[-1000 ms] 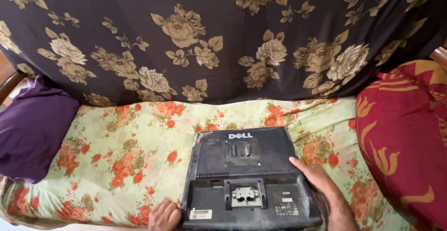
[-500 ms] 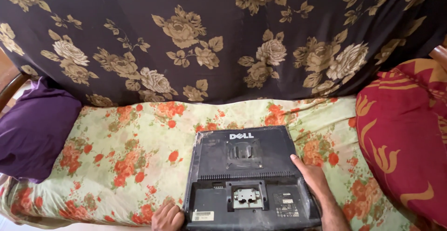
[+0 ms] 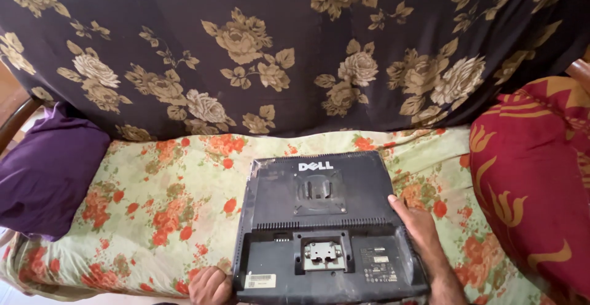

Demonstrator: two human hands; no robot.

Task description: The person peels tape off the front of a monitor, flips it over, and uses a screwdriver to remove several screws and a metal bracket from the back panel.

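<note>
A dark grey flat monitor (image 3: 319, 219) lies face down on a sofa seat, its back panel and metal mount bracket (image 3: 324, 254) facing up. My left hand (image 3: 210, 285) grips the monitor's near left corner, fingers curled under the edge. My right hand (image 3: 418, 225) lies along the monitor's right edge, fingers pressed against its side. The monitor's screen side is hidden against the cushion.
The seat is covered by a pale green sheet with orange flowers (image 3: 153, 206). A dark cloth with beige roses (image 3: 295, 53) drapes the backrest. A purple cushion (image 3: 46, 170) sits at the left, a red and gold cushion (image 3: 534, 194) at the right.
The monitor has slid slightly further onto the seat and sits a little higher in view. Both hands stay on its edges, the right hand shifted up along the side.
</note>
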